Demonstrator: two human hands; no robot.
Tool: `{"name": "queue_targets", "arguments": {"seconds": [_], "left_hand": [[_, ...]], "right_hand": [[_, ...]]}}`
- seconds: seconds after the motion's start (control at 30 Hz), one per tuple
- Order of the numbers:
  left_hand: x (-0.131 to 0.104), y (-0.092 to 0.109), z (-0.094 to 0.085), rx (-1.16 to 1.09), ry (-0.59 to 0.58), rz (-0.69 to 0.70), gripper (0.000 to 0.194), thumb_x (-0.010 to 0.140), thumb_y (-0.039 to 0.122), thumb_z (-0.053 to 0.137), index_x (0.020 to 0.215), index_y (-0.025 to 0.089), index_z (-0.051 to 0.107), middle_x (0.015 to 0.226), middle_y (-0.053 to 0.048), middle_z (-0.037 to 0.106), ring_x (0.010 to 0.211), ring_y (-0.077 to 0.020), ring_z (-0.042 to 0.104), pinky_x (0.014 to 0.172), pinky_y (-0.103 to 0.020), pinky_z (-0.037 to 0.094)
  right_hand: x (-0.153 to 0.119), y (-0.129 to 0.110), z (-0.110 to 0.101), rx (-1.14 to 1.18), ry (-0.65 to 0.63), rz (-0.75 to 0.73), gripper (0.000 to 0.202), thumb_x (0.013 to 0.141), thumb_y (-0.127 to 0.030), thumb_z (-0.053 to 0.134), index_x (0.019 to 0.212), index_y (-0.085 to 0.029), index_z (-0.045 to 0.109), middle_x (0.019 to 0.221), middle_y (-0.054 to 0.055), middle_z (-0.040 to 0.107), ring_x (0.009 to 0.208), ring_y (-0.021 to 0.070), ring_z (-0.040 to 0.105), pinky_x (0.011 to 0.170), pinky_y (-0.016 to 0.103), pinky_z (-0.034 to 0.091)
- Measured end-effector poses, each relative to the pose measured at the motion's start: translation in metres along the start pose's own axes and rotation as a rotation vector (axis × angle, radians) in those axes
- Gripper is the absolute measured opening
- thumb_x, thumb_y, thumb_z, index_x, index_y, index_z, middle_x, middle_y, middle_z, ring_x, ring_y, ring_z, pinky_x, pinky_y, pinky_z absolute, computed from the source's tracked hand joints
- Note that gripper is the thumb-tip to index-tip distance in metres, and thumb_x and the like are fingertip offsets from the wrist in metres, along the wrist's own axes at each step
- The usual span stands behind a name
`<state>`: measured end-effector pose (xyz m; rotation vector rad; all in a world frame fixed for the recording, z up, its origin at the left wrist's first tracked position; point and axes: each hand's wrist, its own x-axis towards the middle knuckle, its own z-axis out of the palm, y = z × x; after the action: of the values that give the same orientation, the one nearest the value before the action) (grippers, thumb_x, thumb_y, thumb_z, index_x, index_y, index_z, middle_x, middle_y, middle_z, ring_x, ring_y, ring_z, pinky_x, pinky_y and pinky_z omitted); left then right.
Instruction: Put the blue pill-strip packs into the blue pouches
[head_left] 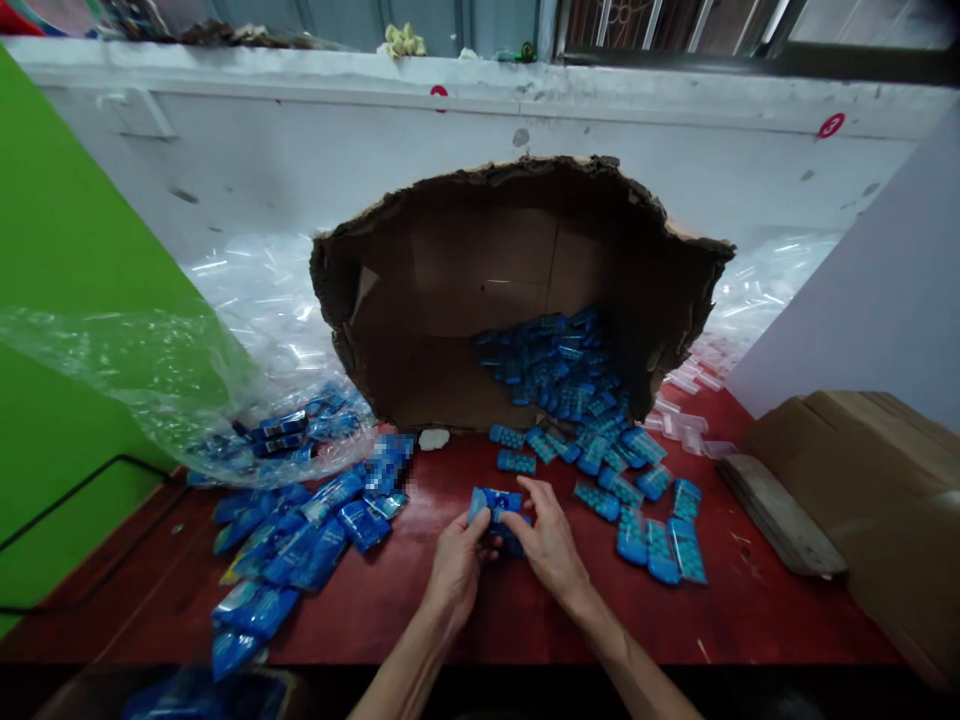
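A small blue packet [496, 498] is held between my two hands above the red table, near its front edge. My left hand [461, 555] grips its left side, thumb on top. My right hand [546, 535] touches its right side with the thumb, and the index finger is raised behind it. Left of my hands lies a heap of blue printed packets [300, 540]. To the right, clear cases filled with blue beads [630, 490] are scattered on the table, and more of them [562, 365] pile up inside a torn cardboard box [450, 240].
A clear plastic bag [255, 400] with blue packets stands at the left by a green panel [82, 200]. Clear plastic pieces [690, 420] lie at the back right. A brown carton [862, 500] and a flat worn block [780, 515] are at the right edge.
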<state>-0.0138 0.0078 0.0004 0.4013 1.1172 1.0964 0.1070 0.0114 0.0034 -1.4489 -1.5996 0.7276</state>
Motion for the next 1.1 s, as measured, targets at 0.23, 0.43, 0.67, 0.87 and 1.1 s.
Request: {"name": "queue_targets", "arguments": {"seconds": [0.23, 0.43, 0.67, 0.87, 1.1], "left_hand": [[0.006, -0.009, 0.004, 0.093, 0.017, 0.118, 0.024, 0.059, 0.031, 0.066, 0.068, 0.01, 0.059, 0.05, 0.001, 0.056, 0.04, -0.0058, 0.046, 0.04, -0.017, 0.033], [0.012, -0.015, 0.018, 0.074, 0.06, 0.173, 0.026, 0.058, 0.035, 0.065, 0.057, 0.012, 0.054, 0.042, 0.005, 0.049, 0.037, -0.0059, 0.042, 0.038, -0.018, 0.033], [0.004, 0.005, 0.011, 0.003, -0.141, -0.005, 0.025, 0.062, 0.033, 0.064, 0.071, 0.01, 0.058, 0.054, -0.002, 0.059, 0.045, -0.009, 0.052, 0.041, -0.019, 0.038], [0.003, 0.011, -0.003, -0.016, -0.035, -0.083, 0.023, 0.062, 0.031, 0.065, 0.06, 0.013, 0.05, 0.043, 0.003, 0.052, 0.04, -0.0076, 0.05, 0.036, -0.016, 0.037], [-0.005, 0.011, -0.006, -0.053, 0.004, -0.133, 0.025, 0.068, 0.034, 0.06, 0.059, 0.014, 0.049, 0.041, 0.002, 0.051, 0.038, -0.0079, 0.051, 0.034, -0.015, 0.039]], "right_hand": [[0.006, 0.01, 0.008, 0.227, -0.082, 0.2, 0.026, 0.076, -0.037, 0.045, 0.06, -0.017, 0.047, 0.05, -0.006, 0.041, 0.048, 0.008, 0.037, 0.046, 0.019, 0.031], [0.003, 0.011, 0.02, 0.22, 0.005, 0.228, 0.031, 0.079, -0.043, 0.036, 0.06, -0.019, 0.04, 0.051, -0.006, 0.041, 0.047, 0.0081, 0.038, 0.045, 0.019, 0.031], [0.022, 0.013, -0.002, 0.132, -0.235, 0.153, 0.04, 0.082, -0.045, 0.03, 0.062, -0.016, 0.049, 0.051, -0.004, 0.048, 0.046, 0.0086, 0.044, 0.044, 0.018, 0.035], [0.066, 0.015, -0.009, -0.121, -0.259, 0.054, 0.026, 0.078, -0.035, 0.044, 0.092, -0.019, 0.057, 0.089, 0.004, 0.059, 0.082, 0.016, 0.053, 0.071, 0.025, 0.039], [0.085, 0.023, 0.014, -0.258, -0.231, 0.04, 0.032, 0.063, -0.013, 0.057, 0.093, -0.022, 0.058, 0.099, 0.007, 0.056, 0.093, 0.0228, 0.051, 0.081, 0.033, 0.035]]}}
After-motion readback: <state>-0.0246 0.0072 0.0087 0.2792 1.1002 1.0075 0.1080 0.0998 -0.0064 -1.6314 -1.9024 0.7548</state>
